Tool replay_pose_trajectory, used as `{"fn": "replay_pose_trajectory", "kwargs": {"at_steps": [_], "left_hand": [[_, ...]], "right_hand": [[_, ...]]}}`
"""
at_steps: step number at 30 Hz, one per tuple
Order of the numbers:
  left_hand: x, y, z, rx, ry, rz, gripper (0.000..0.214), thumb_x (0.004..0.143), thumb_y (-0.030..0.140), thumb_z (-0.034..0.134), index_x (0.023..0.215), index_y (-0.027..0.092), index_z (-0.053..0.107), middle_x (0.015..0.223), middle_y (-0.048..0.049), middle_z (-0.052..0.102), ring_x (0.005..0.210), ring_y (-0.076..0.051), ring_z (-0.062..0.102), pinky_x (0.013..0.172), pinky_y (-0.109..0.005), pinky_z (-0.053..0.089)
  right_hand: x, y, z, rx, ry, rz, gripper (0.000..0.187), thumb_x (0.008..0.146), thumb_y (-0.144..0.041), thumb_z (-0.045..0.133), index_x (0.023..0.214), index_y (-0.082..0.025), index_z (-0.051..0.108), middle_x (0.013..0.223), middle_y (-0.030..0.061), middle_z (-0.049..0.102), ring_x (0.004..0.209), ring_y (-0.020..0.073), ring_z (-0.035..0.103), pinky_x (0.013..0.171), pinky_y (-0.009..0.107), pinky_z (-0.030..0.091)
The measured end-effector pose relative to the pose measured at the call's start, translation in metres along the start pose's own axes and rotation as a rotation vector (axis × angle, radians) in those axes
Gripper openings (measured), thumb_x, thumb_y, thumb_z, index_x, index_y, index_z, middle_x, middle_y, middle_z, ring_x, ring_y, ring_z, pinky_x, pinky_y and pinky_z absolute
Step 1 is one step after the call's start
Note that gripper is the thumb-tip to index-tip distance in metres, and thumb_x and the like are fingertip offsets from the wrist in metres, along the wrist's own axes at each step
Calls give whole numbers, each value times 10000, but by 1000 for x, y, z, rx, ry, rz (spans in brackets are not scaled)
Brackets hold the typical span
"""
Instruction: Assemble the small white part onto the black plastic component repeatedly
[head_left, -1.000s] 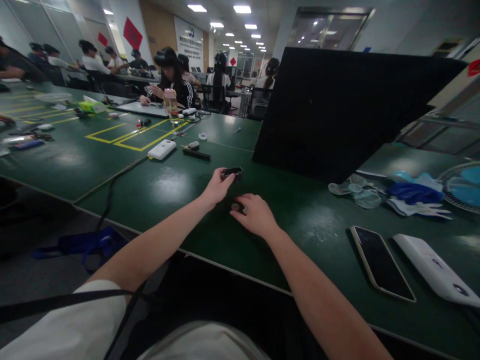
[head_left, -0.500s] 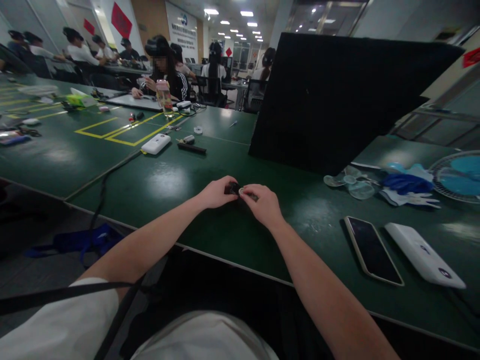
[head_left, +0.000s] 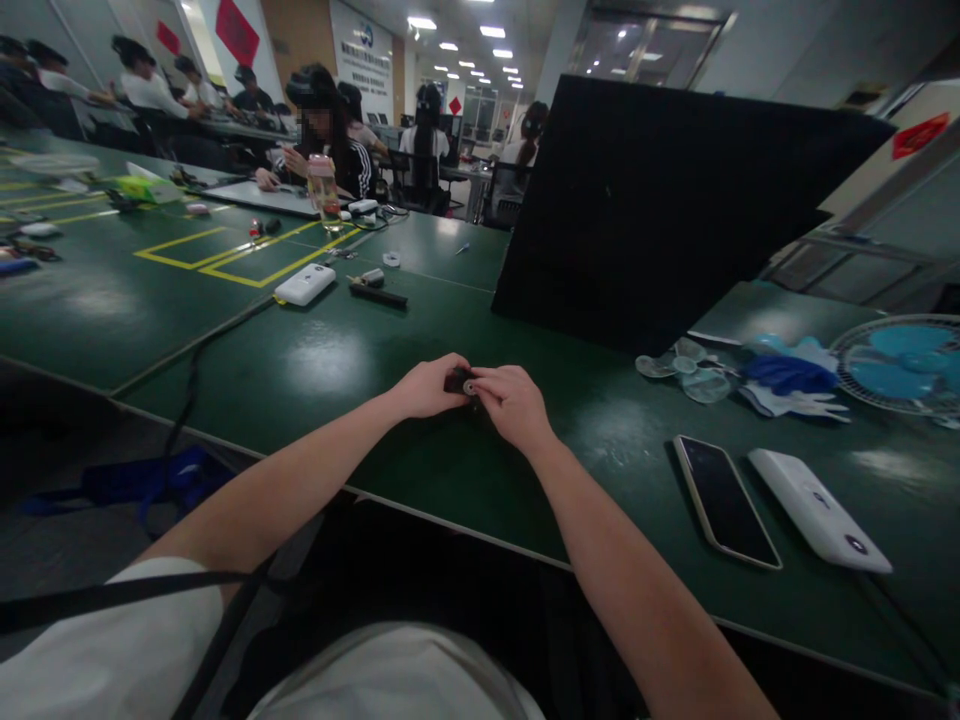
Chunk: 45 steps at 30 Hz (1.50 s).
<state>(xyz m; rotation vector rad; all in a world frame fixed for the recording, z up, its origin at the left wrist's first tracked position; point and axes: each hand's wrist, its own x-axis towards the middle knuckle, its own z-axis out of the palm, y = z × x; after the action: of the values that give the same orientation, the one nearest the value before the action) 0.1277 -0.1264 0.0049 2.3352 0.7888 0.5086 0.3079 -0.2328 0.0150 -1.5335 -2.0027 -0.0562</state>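
My left hand point(head_left: 433, 387) is closed around a small dark part point(head_left: 456, 380), just above the green table. Between the thumb and fingers of my right hand point(head_left: 516, 400) is a small round metallic piece point(head_left: 469, 387) with a dark centre. The round piece meets the right end of the dark part; whether the two are joined I cannot tell. My fingers hide much of both, and they are too small to name exactly.
A phone point(head_left: 726, 500) and a white power bank point(head_left: 819, 508) lie to the right. Behind them are clear fan blades point(head_left: 688, 366), gloves point(head_left: 791, 385) and a fan point(head_left: 904, 360). A large black panel point(head_left: 645, 220) stands ahead. Another white device point(head_left: 305, 285) and a black bar point(head_left: 379, 295) lie left.
The round piece has turned its face towards me and shifted slightly left and down against the dark part, along with my right fingers. The whole view has swung slightly to the right.
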Motion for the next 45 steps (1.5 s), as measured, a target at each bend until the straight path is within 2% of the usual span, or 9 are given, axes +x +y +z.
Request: {"fn": "replay_pose_trajectory", "kwargs": {"at_steps": [4,7,10,15,20,25,35,41,45], "left_hand": [[-1,2,-1,14,-13,-3,521,776,421,713,1238,251,542,1066,-45,730,964,-240,705,862,-394,539],[0,2,-1,56,8,0,508,780,438,708,1227,253,552,1067,-46,731,976,-243,703,889,-399,530],[1,1,-3,116,45,-9,485,791,437,700,1219,260,556,1071,-40,735,1000,-247,698,956,-422,501],[1,-1,-6,161,109,-57,451,802,427,692,1199,256,564,1053,-54,733,995,-270,691,973,-445,488],[0,1,-8,149,100,-44,457,805,407,692,1216,259,558,1029,-43,731,968,-265,693,1012,-470,456],[1,0,-5,163,105,-49,461,804,409,692,1217,259,550,1047,-43,724,989,-259,687,1037,-475,434],[2,0,-2,192,97,-17,457,817,407,671,1229,269,528,1059,-34,724,1009,-260,683,1100,-504,369],[2,0,-2,179,82,-16,450,822,409,668,1227,271,530,1045,-33,730,1034,-273,680,1132,-553,313],[3,1,-2,183,82,-27,459,815,404,676,1230,272,529,1038,-31,732,1034,-276,682,1136,-550,313]], "right_hand": [[-3,5,-8,-7,84,58,265,952,-237,532,1085,-270,758,1370,60,621,1202,269,564,977,500,484],[-11,11,-21,2,90,108,261,928,-247,540,1088,-249,746,1235,81,672,1127,264,599,957,495,491],[-17,12,-32,-16,-104,90,250,862,-223,582,1051,-244,745,1123,64,704,1064,256,615,912,468,505],[-18,4,-32,-136,-358,221,419,729,-270,708,1148,-255,716,1300,86,628,1131,325,590,870,457,518],[-21,15,-26,-219,-234,446,602,725,-382,726,1298,-246,602,1262,146,613,919,291,665,686,385,528],[-20,20,-23,-183,-214,488,243,810,-339,650,1038,-258,668,893,65,694,705,225,639,610,356,499],[-11,8,-15,-73,-169,546,185,812,-380,682,928,-237,708,1068,89,639,801,225,627,669,392,552],[-11,24,-16,-145,-20,566,482,764,-485,733,1162,-221,661,1222,140,612,1015,312,622,747,439,557],[-9,23,-9,-126,-163,539,199,836,-329,678,1007,-238,722,1196,111,640,1046,301,626,809,457,555]]}}
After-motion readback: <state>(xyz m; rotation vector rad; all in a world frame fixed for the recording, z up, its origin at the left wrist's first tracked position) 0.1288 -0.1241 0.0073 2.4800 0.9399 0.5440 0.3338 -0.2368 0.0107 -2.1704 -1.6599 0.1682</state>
